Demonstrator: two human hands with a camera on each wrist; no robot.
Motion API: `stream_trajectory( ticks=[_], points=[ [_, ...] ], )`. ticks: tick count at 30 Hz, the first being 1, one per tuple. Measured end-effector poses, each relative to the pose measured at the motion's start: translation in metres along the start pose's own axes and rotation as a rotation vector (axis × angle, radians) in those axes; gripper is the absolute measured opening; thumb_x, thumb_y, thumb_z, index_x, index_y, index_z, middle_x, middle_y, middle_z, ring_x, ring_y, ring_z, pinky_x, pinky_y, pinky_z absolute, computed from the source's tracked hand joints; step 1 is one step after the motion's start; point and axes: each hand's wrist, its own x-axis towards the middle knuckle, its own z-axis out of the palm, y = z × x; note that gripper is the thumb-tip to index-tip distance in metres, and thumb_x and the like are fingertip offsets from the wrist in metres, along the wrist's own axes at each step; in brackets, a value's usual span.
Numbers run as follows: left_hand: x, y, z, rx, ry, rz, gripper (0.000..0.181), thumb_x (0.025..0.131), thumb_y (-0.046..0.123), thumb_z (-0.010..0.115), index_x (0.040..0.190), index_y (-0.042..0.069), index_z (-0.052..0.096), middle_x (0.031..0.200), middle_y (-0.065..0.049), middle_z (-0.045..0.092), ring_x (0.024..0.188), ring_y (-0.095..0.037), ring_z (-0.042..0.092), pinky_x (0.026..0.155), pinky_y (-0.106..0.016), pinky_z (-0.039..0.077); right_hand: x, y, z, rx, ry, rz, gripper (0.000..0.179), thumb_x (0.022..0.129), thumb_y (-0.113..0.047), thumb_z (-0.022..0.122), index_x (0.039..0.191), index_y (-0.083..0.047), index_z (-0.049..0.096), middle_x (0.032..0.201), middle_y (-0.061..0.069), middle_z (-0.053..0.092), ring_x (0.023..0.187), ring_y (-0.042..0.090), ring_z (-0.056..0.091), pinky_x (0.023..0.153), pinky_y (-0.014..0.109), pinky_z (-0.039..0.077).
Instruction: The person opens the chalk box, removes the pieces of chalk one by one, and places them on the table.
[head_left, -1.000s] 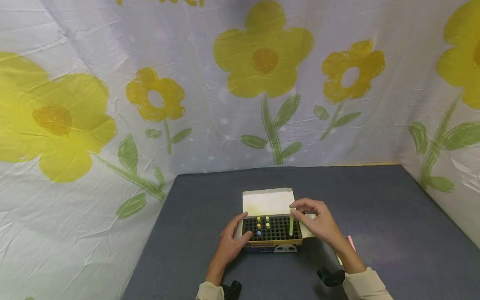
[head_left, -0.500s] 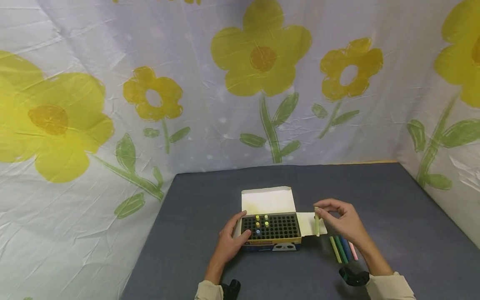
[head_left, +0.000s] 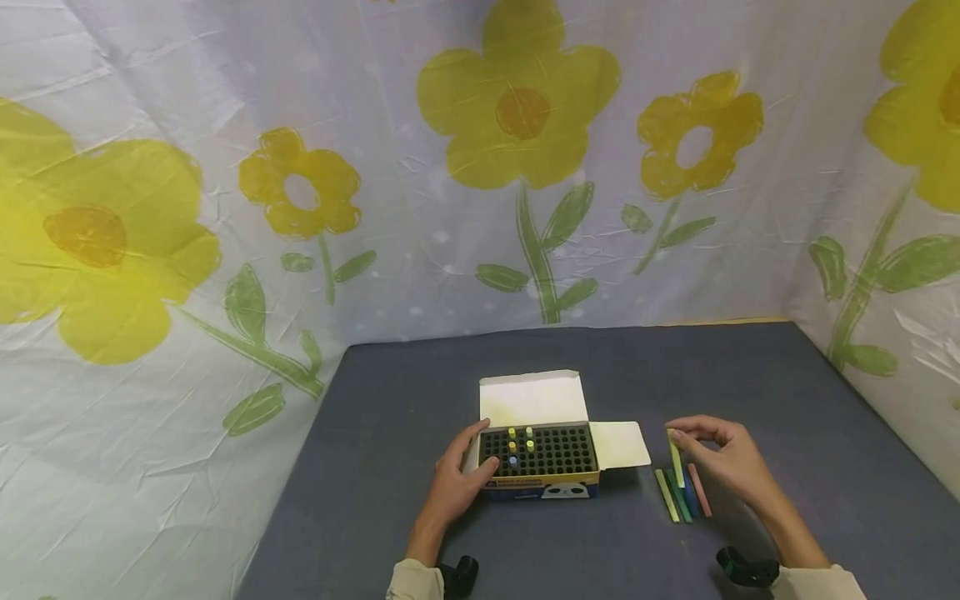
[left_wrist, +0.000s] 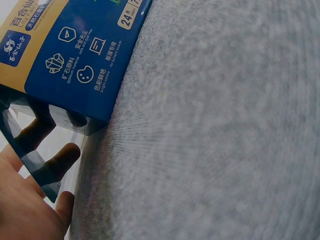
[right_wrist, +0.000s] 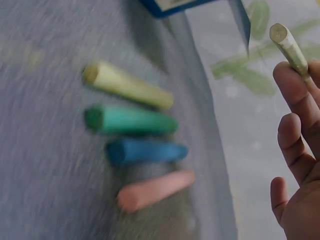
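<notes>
My right hand [head_left: 726, 460] pinches a pale yellow-green chalk stick [right_wrist: 291, 48] at its upper end, above a row of chalks. In the right wrist view that row holds a yellow chalk [right_wrist: 129, 86], a green chalk [right_wrist: 135, 120], a blue chalk [right_wrist: 149, 151] and a pink chalk [right_wrist: 157, 190], side by side on the table. My left hand [head_left: 454, 475] grips the left end of an open chalk box [head_left: 519, 490], thumb at the front corner. Several chalks, yellow, orange and blue at their tops, stand in its black holed insert [head_left: 564, 452].
The box's white lid [head_left: 534, 398] is folded back, and a side flap [head_left: 619, 445] sticks out to the right towards the loose chalks. A dark grey cloth covers the table [head_left: 405, 400]. Behind it hangs a white curtain [head_left: 420, 283] with printed yellow flowers.
My right hand has carried the pale chalk from above the box insert rightwards, past the side flap, to over the row of loose chalks. My left hand has stayed on the box.
</notes>
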Motion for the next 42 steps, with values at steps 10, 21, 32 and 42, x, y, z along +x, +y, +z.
stream_trajectory(
  ticks=[10,21,32,42],
  points=[
    [-0.001,0.001,-0.001,-0.003,-0.008,-0.001,0.06,0.091,0.035,0.074,0.146,0.044,0.05,0.155,-0.003,0.049,0.129,-0.03,0.053,0.089,-0.052,0.048,-0.009,0.027,-0.018,-0.123,-0.05,0.086,0.029,0.101,-0.031,0.064,0.118,-0.01,0.075,0.108,0.007,0.077,0.09,-0.007,0.059,0.076,0.034,0.05],
    [0.0,0.0,-0.001,-0.011,0.005,0.005,0.06,0.092,0.033,0.074,0.146,0.044,0.05,0.154,-0.003,0.049,0.126,-0.029,0.054,0.09,-0.051,0.048,-0.015,0.047,-0.02,-0.187,-0.065,0.08,0.018,0.098,-0.023,0.069,0.105,-0.008,0.075,0.078,-0.005,0.074,0.068,0.0,0.065,0.095,0.057,0.027],
    [0.0,-0.002,0.0,0.001,0.013,0.017,0.06,0.091,0.032,0.074,0.145,0.043,0.052,0.154,-0.003,0.051,0.126,-0.029,0.054,0.09,-0.051,0.048,-0.012,0.051,-0.014,-0.362,-0.017,-0.076,0.003,0.09,-0.014,0.076,0.093,-0.013,0.076,0.067,-0.017,0.068,0.056,-0.006,0.055,0.079,0.049,0.016],
    [0.0,0.0,0.001,0.006,0.016,0.001,0.06,0.09,0.034,0.074,0.145,0.044,0.052,0.153,-0.002,0.051,0.126,-0.029,0.054,0.09,-0.052,0.048,-0.01,0.048,-0.017,-0.535,-0.069,-0.074,0.007,0.086,-0.02,0.08,0.092,-0.021,0.076,0.068,-0.022,0.066,0.064,-0.003,0.054,0.083,0.053,0.02]
  ],
)
